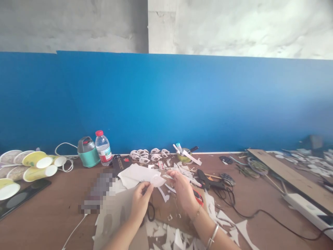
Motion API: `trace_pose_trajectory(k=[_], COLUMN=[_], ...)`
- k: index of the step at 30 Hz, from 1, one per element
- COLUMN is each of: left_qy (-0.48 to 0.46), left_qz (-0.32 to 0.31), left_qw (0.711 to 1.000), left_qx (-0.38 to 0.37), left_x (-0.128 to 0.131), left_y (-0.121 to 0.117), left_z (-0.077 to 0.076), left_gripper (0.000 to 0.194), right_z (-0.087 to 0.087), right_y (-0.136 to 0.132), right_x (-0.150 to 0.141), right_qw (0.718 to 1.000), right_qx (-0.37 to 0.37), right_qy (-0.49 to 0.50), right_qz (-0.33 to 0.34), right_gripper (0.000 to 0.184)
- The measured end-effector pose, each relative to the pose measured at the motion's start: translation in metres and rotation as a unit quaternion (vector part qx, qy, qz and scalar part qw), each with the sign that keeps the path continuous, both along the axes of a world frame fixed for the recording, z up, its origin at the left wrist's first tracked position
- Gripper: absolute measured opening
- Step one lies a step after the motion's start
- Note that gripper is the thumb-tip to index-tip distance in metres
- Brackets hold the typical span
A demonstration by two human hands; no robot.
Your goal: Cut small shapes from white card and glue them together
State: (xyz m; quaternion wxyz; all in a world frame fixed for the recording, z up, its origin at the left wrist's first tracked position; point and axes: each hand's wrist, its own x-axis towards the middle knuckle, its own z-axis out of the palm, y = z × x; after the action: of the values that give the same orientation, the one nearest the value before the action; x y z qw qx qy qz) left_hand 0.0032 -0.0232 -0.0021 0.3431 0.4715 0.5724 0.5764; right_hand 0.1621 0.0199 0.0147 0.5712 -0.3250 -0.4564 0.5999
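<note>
My left hand (142, 199) is closed, with thumb and forefinger pinching the edge of a white paper piece (156, 180). Larger white sheets (134, 174) lie just behind that hand. Across from it, my right hand (184, 191) is raised with its fingers stretched toward the paper, apart from it, and I see nothing in its grasp. Beneath my left wrist a black loop like a scissors handle (151, 211) shows in part. A red and black round object (198, 198) is half hidden behind my right hand. Cut paper scraps (170, 238) surround both hands.
Rows of white cutouts (144, 160) stand at the back, near a tape roll (184, 158). Right are a black glue gun (208, 180) with its cord and a white power strip (307, 208). Left are a water bottle (104, 149), a teal container (88, 156) and stacked paper cups (39, 173).
</note>
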Motion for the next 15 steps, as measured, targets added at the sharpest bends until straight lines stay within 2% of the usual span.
trace_pose_trajectory(k=[6, 15], left_qy=[-0.047, -0.128], left_qz=[0.026, 0.082], left_qw=[0.998, 0.988], left_qx=[-0.023, 0.001], left_x=[-0.002, -0.005], left_y=[0.002, 0.004], left_z=[-0.005, -0.006], left_gripper=[0.034, 0.033], right_z=[-0.005, -0.011], right_y=[0.009, 0.012], right_x=[0.01, 0.014], right_qw=[0.996, 0.997], right_qx=[-0.018, -0.022], right_qy=[0.052, 0.044], right_qz=[0.064, 0.051], right_gripper=[0.023, 0.017])
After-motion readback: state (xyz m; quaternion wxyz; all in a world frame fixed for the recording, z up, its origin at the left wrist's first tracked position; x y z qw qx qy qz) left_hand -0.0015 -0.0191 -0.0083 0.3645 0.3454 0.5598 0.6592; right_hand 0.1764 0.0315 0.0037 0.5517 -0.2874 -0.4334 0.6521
